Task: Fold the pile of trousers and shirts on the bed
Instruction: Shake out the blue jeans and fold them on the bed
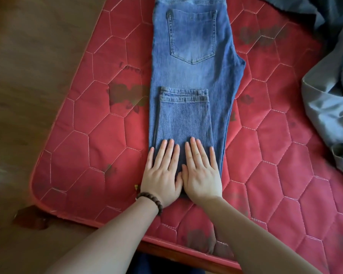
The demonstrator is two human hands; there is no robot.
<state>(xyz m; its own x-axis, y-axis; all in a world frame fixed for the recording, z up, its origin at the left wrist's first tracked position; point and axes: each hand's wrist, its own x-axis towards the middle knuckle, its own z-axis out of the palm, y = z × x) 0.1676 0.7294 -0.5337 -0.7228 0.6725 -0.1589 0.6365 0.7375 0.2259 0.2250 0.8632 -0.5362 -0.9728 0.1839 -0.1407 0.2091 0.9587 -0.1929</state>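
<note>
Now, blue jeans point(192, 76) lying lengthwise on red quilted mattress point(275, 155) near its front edge, legs doubled back, left hand point(162, 175) and right hand point(201, 175) flat, fingers straight, pressing the fold, grey cloth point(329, 107) at right edge.

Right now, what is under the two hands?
Both the left hand and right hand press flat on the folded-up leg of the blue jeans; the fold edge beneath the palms is covered.

A red quilted mattress point(91, 147) with pale hexagon stitching and faded dark flower prints sits at an angle over the brown floor point(28, 66). Blue jeans point(192, 76) lie lengthwise on it, legs doubled back, and crumpled grey cloth point(329, 107) covers its right side
</note>
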